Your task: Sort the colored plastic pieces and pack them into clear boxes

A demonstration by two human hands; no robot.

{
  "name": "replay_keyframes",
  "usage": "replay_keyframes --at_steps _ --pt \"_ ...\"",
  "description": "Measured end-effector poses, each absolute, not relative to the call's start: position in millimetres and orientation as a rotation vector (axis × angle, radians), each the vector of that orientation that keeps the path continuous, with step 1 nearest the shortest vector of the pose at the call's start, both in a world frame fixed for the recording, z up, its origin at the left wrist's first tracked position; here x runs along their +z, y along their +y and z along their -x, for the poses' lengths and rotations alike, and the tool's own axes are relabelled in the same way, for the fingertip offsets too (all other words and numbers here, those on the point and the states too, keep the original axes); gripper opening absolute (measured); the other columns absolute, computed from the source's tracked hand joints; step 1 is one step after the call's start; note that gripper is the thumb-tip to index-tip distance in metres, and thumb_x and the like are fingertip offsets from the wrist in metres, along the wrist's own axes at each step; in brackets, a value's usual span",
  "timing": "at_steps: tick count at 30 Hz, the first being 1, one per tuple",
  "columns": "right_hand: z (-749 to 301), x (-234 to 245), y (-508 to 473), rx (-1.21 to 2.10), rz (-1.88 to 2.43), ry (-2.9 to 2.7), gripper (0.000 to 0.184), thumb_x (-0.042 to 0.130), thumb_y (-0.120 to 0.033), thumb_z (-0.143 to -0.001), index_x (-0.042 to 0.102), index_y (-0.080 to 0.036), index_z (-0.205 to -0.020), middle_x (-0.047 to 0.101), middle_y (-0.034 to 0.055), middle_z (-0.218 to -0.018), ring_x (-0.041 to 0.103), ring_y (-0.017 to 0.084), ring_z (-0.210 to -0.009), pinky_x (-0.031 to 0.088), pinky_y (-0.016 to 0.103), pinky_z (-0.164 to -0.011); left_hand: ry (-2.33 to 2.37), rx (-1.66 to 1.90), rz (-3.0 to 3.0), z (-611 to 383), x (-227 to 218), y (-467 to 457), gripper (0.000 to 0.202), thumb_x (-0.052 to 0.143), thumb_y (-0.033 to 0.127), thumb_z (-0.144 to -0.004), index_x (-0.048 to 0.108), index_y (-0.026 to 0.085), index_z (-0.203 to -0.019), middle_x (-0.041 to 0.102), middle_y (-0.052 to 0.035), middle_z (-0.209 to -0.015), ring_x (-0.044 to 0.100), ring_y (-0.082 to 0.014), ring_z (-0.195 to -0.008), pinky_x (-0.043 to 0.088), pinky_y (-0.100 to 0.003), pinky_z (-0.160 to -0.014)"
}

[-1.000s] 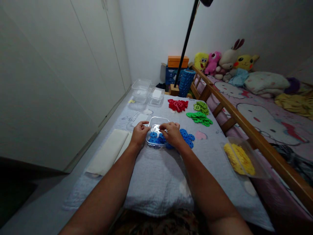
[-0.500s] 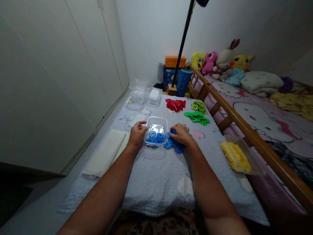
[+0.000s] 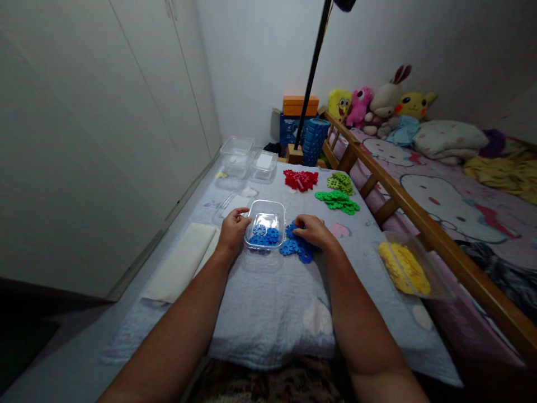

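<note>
A clear square plastic container [image 3: 265,209] stands on the cloth in front of me. Inside its near part lie several blue snowflake discs [image 3: 272,235]. My left hand [image 3: 235,226] grips the container's left rim between thumb and fingers. To the right of the container is a loose pile of blue snowflake discs [image 3: 289,248]. My right hand [image 3: 314,230] is over this pile with its fingers pinched at a blue disc; the palm hides part of the pile.
Red pieces [image 3: 301,180], green pieces [image 3: 339,202] and lime pieces [image 3: 340,182] lie in heaps farther back. Clear containers [image 3: 237,154] stand at the back left. A folded cream cloth [image 3: 180,263] is at left, a bag of yellow pieces [image 3: 403,268] at right, beside the wooden bed rail [image 3: 398,198].
The container has shifted very slightly left with my left hand. The fingers of my right hand have drawn together over the blue pile and moved a little.
</note>
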State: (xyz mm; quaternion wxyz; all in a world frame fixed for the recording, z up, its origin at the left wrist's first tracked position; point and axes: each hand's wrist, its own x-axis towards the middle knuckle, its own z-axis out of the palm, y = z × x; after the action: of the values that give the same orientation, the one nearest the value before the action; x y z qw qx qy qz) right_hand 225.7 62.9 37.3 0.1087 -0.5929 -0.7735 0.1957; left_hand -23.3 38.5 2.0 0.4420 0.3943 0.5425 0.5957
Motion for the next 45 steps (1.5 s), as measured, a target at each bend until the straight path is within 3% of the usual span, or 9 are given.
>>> replay_keyframes --at_steps 6,11,17,22,28,32,37,40,45 --pt "-228.7 39.6 64.1 0.644 1.703 -2.207 0.017 0.068 -0.019 -0.081 0.069 -0.022 -0.097 0.074 0.0005 -0.09 0.065 0.018 -0.083 0.038 0.03 -0.078 1.349 1.479 -0.985 23.7 0.2 39.3 0.044 0.072 0.033 -0.063 0.066 0.016 -0.103 0.041 0.0099 -0.057 0.035 -0.0086 -0.048 0.026 -0.022 -0.048" --pt "-231.6 36.5 65.0 0.584 1.67 -2.215 0.01 0.065 -0.016 -0.078 0.068 -0.021 -0.086 0.073 0.0016 -0.091 0.064 0.02 -0.089 0.04 0.032 -0.081 1.347 1.475 -0.996 23.4 -0.4 39.5 0.043 0.071 0.032 -0.064 0.067 0.015 -0.103 0.04 0.0099 -0.056 0.035 -0.0085 -0.048 0.026 -0.022 -0.048" --pt "-236.0 40.5 67.8 0.739 1.453 -1.941 0.007 0.059 -0.024 -0.08 0.063 -0.02 -0.078 0.065 -0.0004 -0.076 0.058 0.016 -0.075 0.043 0.028 -0.072 1.331 1.472 -0.992 22.4 1.0 39.0 0.043 0.072 0.031 -0.064 0.066 0.015 -0.103 0.041 0.0097 -0.056 0.035 -0.0083 -0.048 0.027 -0.022 -0.048" --pt "-212.0 54.1 55.8 0.735 1.209 -1.872 0.01 0.062 -0.026 -0.084 0.067 -0.019 -0.088 0.068 0.0016 -0.085 0.061 0.018 -0.085 0.045 0.031 -0.085 1.338 1.466 -0.985 21.0 3.8 38.6 0.044 0.072 0.031 -0.063 0.066 0.014 -0.103 0.041 0.0098 -0.056 0.035 -0.0084 -0.048 0.027 -0.022 -0.048" --pt "-173.3 53.6 37.0 0.546 1.354 -2.176 0.015 0.068 -0.014 -0.087 0.072 -0.025 -0.095 0.073 0.0013 -0.092 0.059 0.022 -0.103 0.025 0.049 -0.113 1.366 1.469 -1.005 21.2 4.7 38.9 0.044 0.072 0.032 -0.062 0.067 0.014 -0.102 0.043 0.009 -0.058 0.038 -0.0087 -0.05 0.028 -0.022 -0.05" --pt "-165.6 46.9 37.9 0.502 1.391 -2.258 0.016 0.069 -0.013 -0.088 0.074 -0.025 -0.097 0.073 0.0024 -0.093 0.057 0.024 -0.108 0.013 0.058 -0.117 1.382 1.465 -1.028 22.8 1.6 40.6 0.044 0.071 0.032 -0.063 0.067 0.014 -0.103 0.045 0.008 -0.059 0.04 -0.0092 -0.052 0.03 -0.022 -0.05" --pt "-161.1 40.8 42.0 0.449 1.388 -2.298 0.017 0.068 -0.015 -0.09 0.078 -0.026 -0.097 0.071 0.0048 -0.096 0.057 0.024 -0.11 0.01 0.061 -0.117 1.38 1.468 -1.026 23.2 -0.8 41.2 0.043 0.071 0.031 -0.064 0.067 0.014 -0.103 0.045 0.008 -0.06 0.039 -0.009 -0.052 0.03 -0.022 -0.05" --pt "-164.3 41.1 45.8 0.448 1.358 -2.24 0.021 0.064 -0.015 -0.091 0.078 -0.027 -0.102 0.073 0.0049 -0.101 0.057 0.024 -0.111 0.014 0.058 -0.117 1.37 1.475 -1.02 23.0 -0.6 40.8 0.043 0.071 0.03 -0.064 0.067 0.014 -0.103 0.044 0.0083 -0.059 0.038 -0.0088 -0.052 0.029 -0.022 -0.05" --pt "-194.3 45.9 60.2 0.365 1.476 -2.023 0.025 0.057 -0.016 -0.092 0.076 -0.024 -0.105 0.074 0.0064 -0.115 0.057 0.025 -0.115 0.032 0.045 -0.107 1.376 1.478 -1.031 23.7 -1.6 41.5 0.042 0.07 0.029 -0.064 0.068 0.014 -0.102 0.044 0.0079 -0.059 0.039 -0.009 -0.052 0.029 -0.022 -0.05"
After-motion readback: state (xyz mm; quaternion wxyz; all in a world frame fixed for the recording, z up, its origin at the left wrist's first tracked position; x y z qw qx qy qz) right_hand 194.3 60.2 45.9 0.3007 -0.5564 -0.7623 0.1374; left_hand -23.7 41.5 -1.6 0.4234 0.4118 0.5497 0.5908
